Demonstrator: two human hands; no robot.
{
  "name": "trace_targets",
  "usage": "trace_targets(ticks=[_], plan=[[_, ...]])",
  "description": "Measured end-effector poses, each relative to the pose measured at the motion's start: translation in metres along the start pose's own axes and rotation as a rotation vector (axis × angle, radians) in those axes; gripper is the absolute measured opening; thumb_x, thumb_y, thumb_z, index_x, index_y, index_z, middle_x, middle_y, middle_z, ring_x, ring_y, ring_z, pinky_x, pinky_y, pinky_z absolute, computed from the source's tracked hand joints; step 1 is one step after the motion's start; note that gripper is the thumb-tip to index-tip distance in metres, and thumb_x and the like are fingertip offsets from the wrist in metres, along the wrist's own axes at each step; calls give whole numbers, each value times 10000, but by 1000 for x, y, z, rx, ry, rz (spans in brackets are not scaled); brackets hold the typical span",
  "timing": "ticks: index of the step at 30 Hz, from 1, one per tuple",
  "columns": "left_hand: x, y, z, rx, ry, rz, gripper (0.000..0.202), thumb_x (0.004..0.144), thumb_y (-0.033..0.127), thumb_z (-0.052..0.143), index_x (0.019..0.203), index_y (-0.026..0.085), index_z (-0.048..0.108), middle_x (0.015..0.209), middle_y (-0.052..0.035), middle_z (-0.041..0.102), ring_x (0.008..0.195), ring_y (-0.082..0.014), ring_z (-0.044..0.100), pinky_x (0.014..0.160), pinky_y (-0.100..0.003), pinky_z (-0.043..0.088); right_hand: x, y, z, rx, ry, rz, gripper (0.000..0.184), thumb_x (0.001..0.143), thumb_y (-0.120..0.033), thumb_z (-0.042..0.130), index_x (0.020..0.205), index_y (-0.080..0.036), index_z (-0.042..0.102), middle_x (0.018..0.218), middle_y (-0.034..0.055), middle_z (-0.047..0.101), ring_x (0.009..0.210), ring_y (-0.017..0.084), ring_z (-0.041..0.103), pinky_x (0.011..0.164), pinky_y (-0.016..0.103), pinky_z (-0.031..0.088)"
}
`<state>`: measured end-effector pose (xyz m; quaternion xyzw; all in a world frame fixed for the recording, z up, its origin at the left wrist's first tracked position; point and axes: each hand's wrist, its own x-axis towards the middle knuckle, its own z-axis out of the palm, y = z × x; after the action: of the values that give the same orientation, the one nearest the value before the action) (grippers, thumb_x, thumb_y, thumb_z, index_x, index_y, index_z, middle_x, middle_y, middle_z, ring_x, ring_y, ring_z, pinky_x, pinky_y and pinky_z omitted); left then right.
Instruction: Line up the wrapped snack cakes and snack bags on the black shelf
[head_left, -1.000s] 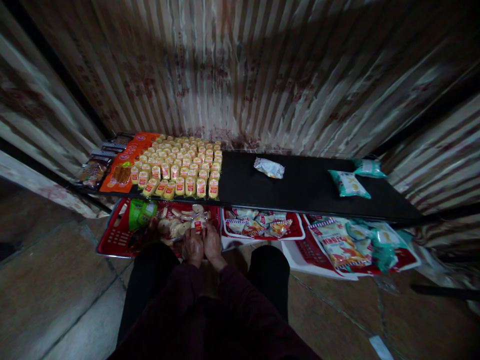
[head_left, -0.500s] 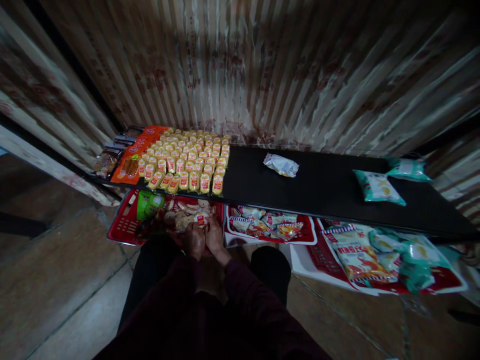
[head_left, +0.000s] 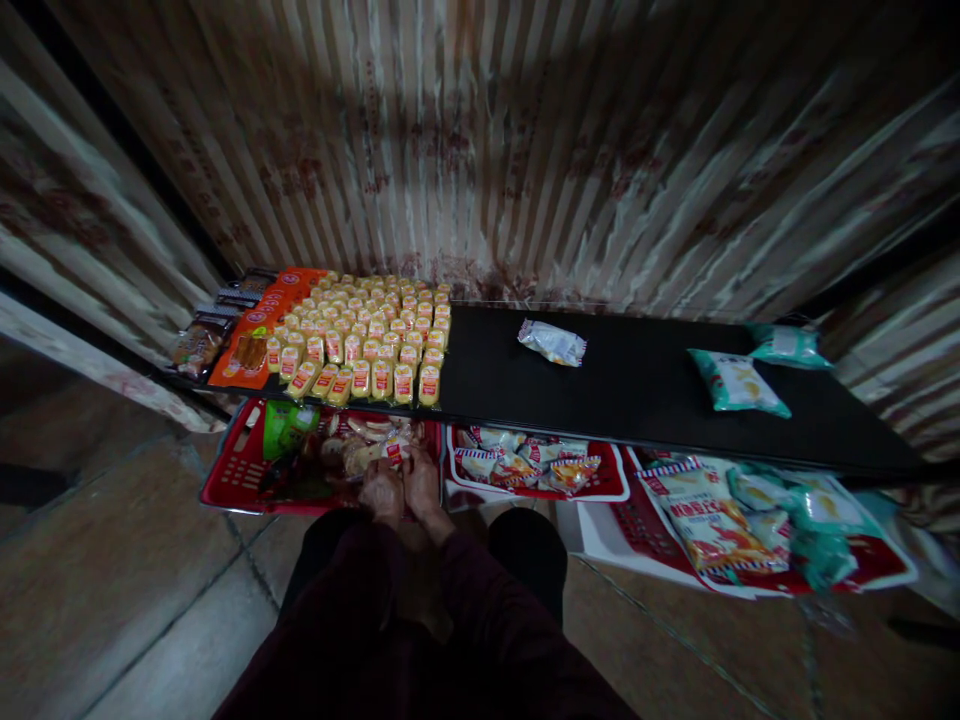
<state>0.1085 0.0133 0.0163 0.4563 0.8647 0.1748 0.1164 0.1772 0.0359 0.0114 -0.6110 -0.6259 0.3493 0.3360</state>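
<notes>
My left hand [head_left: 381, 493] and my right hand [head_left: 422, 486] sit close together at the near right edge of a red basket [head_left: 236, 470] on the floor. Both hands are curled over small wrapped snacks [head_left: 360, 452] heaped in the basket; what the fingers hold is too dark to name. A small red-and-white packet [head_left: 395, 447] lies just beyond my fingertips. Above the basket, a low black shelf [head_left: 630, 385] carries rows of small yellow snack packs [head_left: 367, 340].
Orange packs [head_left: 259, 325] and dark packs [head_left: 196, 342] fill the shelf's left end. A white packet [head_left: 553, 342] and teal bags [head_left: 736, 382] lie on its right half. Two more red baskets [head_left: 611, 488] of snack bags [head_left: 705, 520] stand underneath. A striped curtain [head_left: 487, 140] hangs behind.
My hands have stayed together at the basket edge, shifting only slightly among the wrapped snacks. The view has swayed a little right and back.
</notes>
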Motion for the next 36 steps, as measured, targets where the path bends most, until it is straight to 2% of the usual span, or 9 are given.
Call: trace_targets(ticks=[4,10,15,20,26,30,36], plan=[[1,3,-1,45,-107,-97,273,868,166,418,1034,160,635,1041,-96,644,946,-196,598,675,-256,437,5,3,2,-5,-50,5,317,813,-62,447,1033,-164,651,1099,93,661,1014,169,619,948,273,438],[1,4,-7,16,-100,-44,281,841,133,428,1015,168,646,1091,-90,634,980,-188,582,725,-246,424,9,3,1,16,-39,36,335,808,-65,446,1047,-192,644,1108,71,666,1028,161,621,954,264,435],[0,5,-8,2,-102,-13,280,839,140,429,995,184,658,1084,-88,630,937,-180,597,695,-244,436,11,3,1,7,-9,28,339,801,-62,440,1053,-163,643,1120,87,662,1047,166,614,963,268,431],[0,8,-7,-22,-88,-31,307,829,143,446,1044,209,654,1085,-88,623,935,-188,605,692,-262,453,16,3,0,-3,-9,34,329,804,-71,446,1048,-163,646,1111,89,669,1019,168,627,949,274,441],[2,6,-14,-23,-175,-110,301,844,173,424,1047,197,645,1093,-96,618,937,-209,611,682,-278,464,15,5,5,-42,-49,54,334,798,-63,457,1035,-200,649,1096,59,680,1016,156,632,913,248,458],[-4,-2,-17,-35,-162,31,302,831,161,440,1053,157,645,1121,-114,599,1003,-213,587,738,-268,469,11,7,8,-56,-74,71,331,818,-71,446,1051,-203,641,1098,60,680,982,146,649,880,234,472],[-8,-1,-18,31,-128,35,305,835,165,434,1052,164,649,1124,-110,598,987,-200,590,737,-260,471,11,4,3,-72,-136,94,343,791,-47,477,1056,-199,634,1082,59,689,982,143,651,869,216,473]])
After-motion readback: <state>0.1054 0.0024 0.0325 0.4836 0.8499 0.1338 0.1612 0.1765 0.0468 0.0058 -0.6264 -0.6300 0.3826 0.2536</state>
